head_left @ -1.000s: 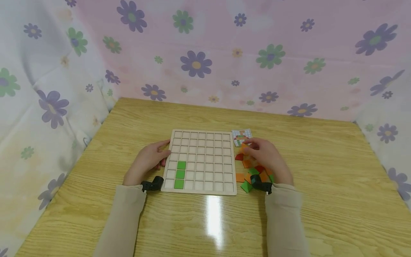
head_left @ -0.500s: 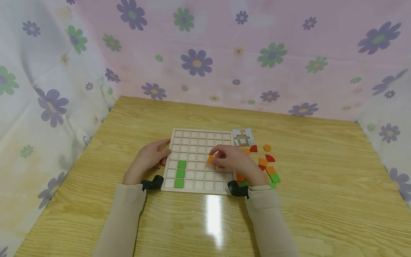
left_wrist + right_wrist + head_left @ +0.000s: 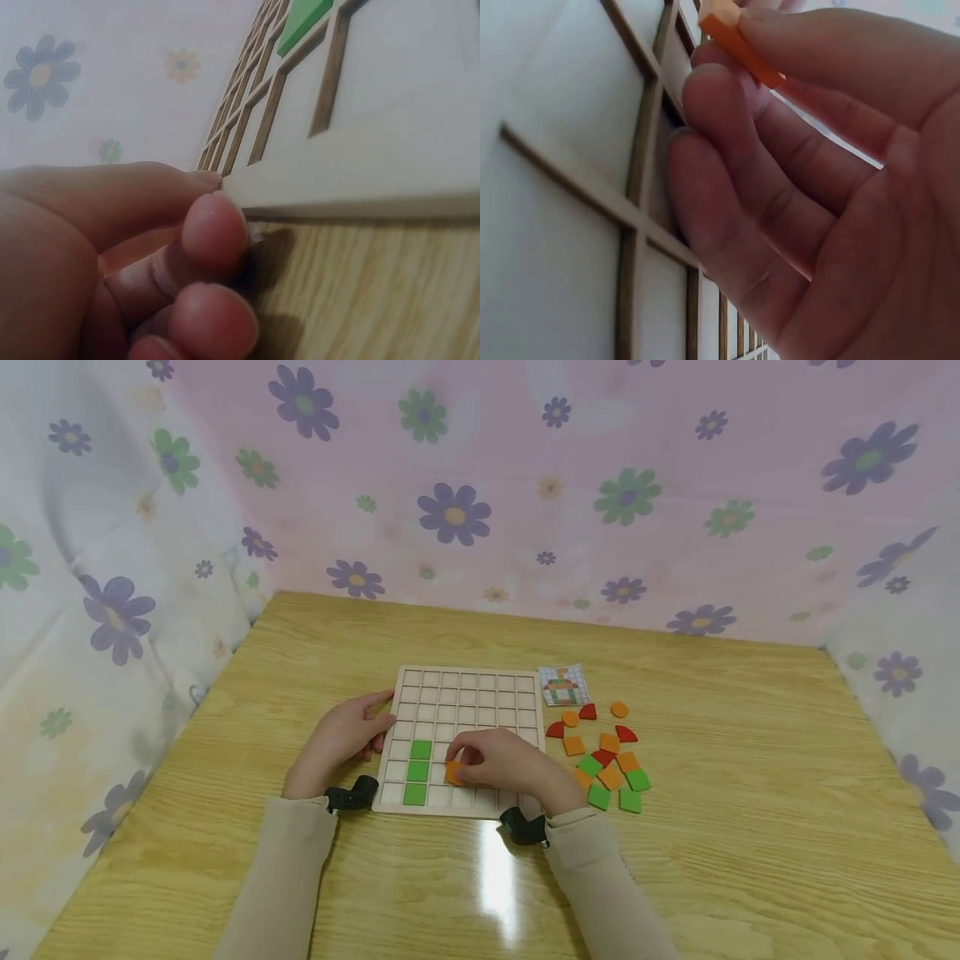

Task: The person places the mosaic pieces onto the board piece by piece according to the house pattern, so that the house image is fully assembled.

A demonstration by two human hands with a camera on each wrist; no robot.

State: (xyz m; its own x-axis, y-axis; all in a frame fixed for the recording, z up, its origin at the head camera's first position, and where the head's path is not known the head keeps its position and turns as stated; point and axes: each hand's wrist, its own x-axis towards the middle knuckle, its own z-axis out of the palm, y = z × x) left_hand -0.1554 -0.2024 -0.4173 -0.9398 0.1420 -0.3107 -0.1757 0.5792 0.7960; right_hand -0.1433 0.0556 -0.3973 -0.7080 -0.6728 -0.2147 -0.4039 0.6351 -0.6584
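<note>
A wooden grid board point(image 3: 525, 697) lies flat on the table, with a column of green square tiles point(image 3: 417, 771) in its lower left cells. My left hand point(image 3: 341, 739) rests beside the board, its fingertips touching the left edge; in the left wrist view, the fingers point(image 3: 215, 232) meet the frame's side. Over the lower middle cells, my right hand point(image 3: 502, 760) pinches an orange square tile point(image 3: 453, 773) between thumb and fingers. The right wrist view shows that orange tile point(image 3: 739, 46) tilted and thin, with the other fingers close above the grid.
Right of the board lies a loose scatter of orange, green and red pieces, including an orange disc point(image 3: 619, 710), a red quarter circle point(image 3: 626, 734) and a green square point(image 3: 630, 801). A printed pattern card point(image 3: 564, 686) sits by the board's upper right corner. Flowered cloth hangs behind the table.
My right hand has picked up the orange tile from the scatter and carried it left, then lower, over the board. The left hand has stayed at the board's edge.
</note>
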